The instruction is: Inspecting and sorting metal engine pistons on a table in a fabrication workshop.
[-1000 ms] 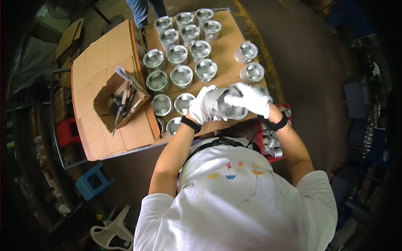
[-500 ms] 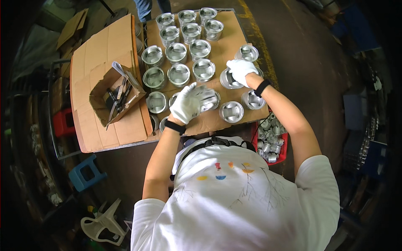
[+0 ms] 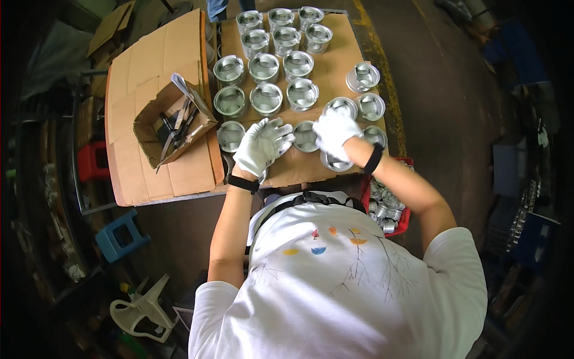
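Silver metal pistons (image 3: 266, 99) stand in rows on the cardboard-covered table. My left hand (image 3: 262, 145), in a white glove, is held over the near row with its fingers spread and nothing in it. Beneath it a piston is mostly hidden; a piston (image 3: 229, 137) stands just left of it. My right hand (image 3: 336, 133), also gloved, is smeared by motion, so its fingers are unclear. It hovers between a piston (image 3: 342, 107) behind it and another piston (image 3: 335, 163) in front. One more piston (image 3: 305, 137) stands between my two hands.
On the left, a cut carton (image 3: 173, 128) with dark tools lies on large cardboard sheets (image 3: 137, 66). A red crate (image 3: 404, 221) of small metal parts sits below the table's right corner. A blue stool (image 3: 122, 237) and a white plastic chair (image 3: 143, 314) stand lower left. A person's legs (image 3: 216, 9) show beyond.
My right hand has come left and nearer, off the pistons at the right edge. My left hand has shifted slightly left, uncovering a piston between the hands. The whole view has shifted a little.
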